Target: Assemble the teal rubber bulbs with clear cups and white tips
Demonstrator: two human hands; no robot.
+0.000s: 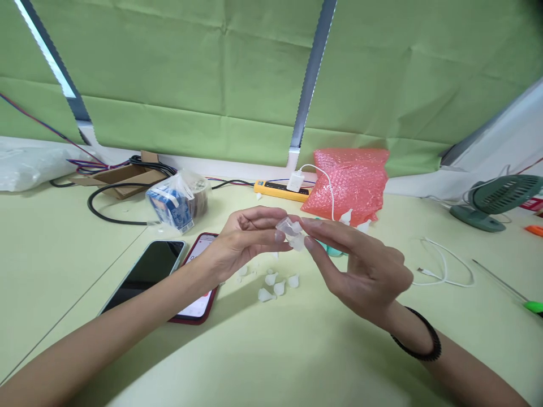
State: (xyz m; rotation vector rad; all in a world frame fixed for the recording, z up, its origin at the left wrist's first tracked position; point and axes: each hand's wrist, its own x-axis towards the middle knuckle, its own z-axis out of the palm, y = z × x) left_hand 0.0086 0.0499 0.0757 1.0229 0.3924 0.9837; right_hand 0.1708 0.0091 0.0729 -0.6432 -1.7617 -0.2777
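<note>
Above the table, my left hand (241, 240) pinches a small clear plastic piece (287, 226) between thumb and fingers. From the other side, my right hand (367, 265) has its thumb and forefinger closed on a whitish translucent piece (298, 242), which touches the clear one. Whether the two are joined I cannot tell. Below the hands lie several similar drop-shaped translucent pieces (279, 288) with narrow tips. A teal object (335, 251) is partly hidden behind my right hand.
Two phones, one dark-screened (148, 271) and one red-cased (199, 310), lie under my left forearm. Behind stand a bagged blue box (172, 206), a yellow power strip (280, 191) and a pink bubble-wrap bag (350, 181). Rightward are a white cable (445, 265), a screwdriver (504, 284) and a green fan (504, 195).
</note>
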